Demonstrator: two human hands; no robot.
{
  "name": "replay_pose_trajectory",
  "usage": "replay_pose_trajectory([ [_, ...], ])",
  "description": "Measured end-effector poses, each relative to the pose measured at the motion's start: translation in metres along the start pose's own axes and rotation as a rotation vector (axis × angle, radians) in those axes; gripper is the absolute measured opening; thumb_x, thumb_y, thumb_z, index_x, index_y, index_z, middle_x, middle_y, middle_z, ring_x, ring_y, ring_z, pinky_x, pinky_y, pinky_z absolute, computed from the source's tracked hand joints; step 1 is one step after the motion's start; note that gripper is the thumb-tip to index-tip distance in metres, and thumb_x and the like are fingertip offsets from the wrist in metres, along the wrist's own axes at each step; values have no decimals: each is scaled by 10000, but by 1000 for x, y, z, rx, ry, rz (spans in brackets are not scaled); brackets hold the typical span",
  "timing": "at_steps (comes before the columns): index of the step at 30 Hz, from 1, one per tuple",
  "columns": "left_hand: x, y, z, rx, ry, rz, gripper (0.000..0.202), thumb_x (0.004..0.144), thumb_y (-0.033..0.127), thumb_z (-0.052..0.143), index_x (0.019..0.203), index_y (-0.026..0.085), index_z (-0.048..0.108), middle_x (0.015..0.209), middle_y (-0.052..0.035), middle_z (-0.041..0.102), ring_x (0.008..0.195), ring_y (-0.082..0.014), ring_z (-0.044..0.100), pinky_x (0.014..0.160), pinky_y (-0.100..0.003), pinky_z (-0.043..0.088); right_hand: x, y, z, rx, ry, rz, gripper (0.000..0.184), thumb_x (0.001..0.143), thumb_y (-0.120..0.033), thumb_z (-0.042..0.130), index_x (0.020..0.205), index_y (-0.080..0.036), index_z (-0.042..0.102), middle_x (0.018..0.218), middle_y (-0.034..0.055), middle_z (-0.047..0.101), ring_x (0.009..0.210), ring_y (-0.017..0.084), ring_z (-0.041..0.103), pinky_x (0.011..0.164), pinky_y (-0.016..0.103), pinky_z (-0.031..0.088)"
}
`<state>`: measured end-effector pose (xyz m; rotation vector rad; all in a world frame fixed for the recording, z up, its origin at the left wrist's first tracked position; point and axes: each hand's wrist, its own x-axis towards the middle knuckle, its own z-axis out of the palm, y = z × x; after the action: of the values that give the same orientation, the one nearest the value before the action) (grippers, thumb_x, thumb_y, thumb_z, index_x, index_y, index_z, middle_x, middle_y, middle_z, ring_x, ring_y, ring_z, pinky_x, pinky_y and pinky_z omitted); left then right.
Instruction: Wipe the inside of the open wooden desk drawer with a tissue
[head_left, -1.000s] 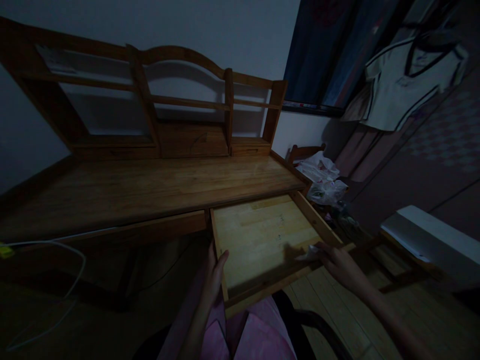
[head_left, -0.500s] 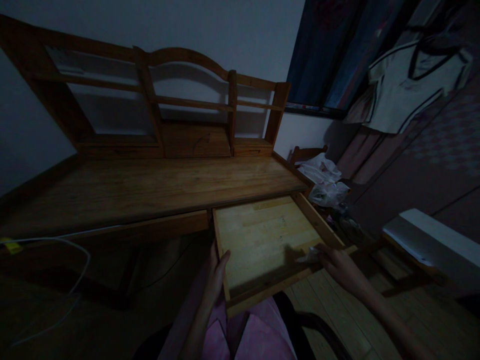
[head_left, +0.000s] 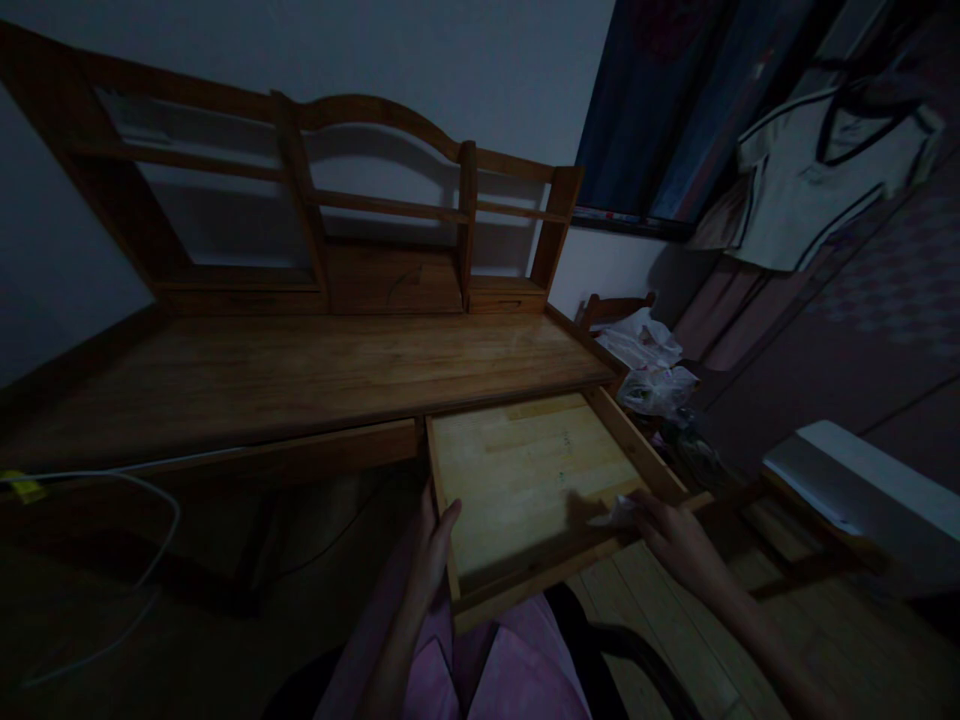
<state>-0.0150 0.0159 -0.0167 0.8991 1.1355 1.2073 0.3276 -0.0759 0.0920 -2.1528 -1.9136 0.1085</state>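
A pale wooden drawer [head_left: 517, 470] is pulled out from under the desk, over my lap. My left hand [head_left: 433, 545] is wrapped round its left side wall, thumb on top and fingers hidden outside. At the drawer's front right corner, my right hand [head_left: 670, 530] pinches a crumpled white tissue [head_left: 619, 513]. The tissue hangs down inside the drawer, close to its front wall; I cannot tell whether it touches the bottom. Small dark marks show on the drawer's bottom.
The wooden desk [head_left: 337, 355] carries a shelf unit [head_left: 466, 225] at the back. A white cable [head_left: 176, 510] loops down at the left. Plastic bags [head_left: 645, 345] lie right of the desk. A white box-like object [head_left: 862, 480] rests on a wooden stool [head_left: 795, 530]. A dark chair arm [head_left: 637, 645] curves beside me.
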Motion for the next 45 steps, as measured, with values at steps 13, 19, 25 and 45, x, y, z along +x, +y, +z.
replay_pose_trajectory([
  [13,-5,5,2,-17,-1,-3,788,860,504,640,1537,261,318,1468,-130,538,1319,-323,542,1074,-462,452,-9,-15,10,80,-23,-44,364,936,-247,374,1165,-188,651,966,114,777,918,260,741,732,303,521],
  [19,-5,8,3,6,2,31,770,859,486,638,1527,250,337,1455,-121,555,1351,-312,513,1093,-444,439,-14,-33,13,20,-3,-44,352,944,-261,375,1130,-209,669,909,89,782,834,253,744,654,281,489],
  [25,-5,7,3,4,-3,9,760,865,495,629,1521,251,334,1496,-121,510,1355,-303,508,1085,-430,448,-18,-41,20,77,-35,-48,369,950,-270,376,1181,-204,655,898,97,781,815,257,742,645,287,480],
  [45,0,-4,0,1,-31,17,739,878,501,621,1515,265,330,1500,-116,497,1380,-294,478,1133,-454,383,-45,-162,50,498,-102,-179,347,990,-337,423,1237,-213,632,1011,99,739,937,226,689,827,301,512],
])
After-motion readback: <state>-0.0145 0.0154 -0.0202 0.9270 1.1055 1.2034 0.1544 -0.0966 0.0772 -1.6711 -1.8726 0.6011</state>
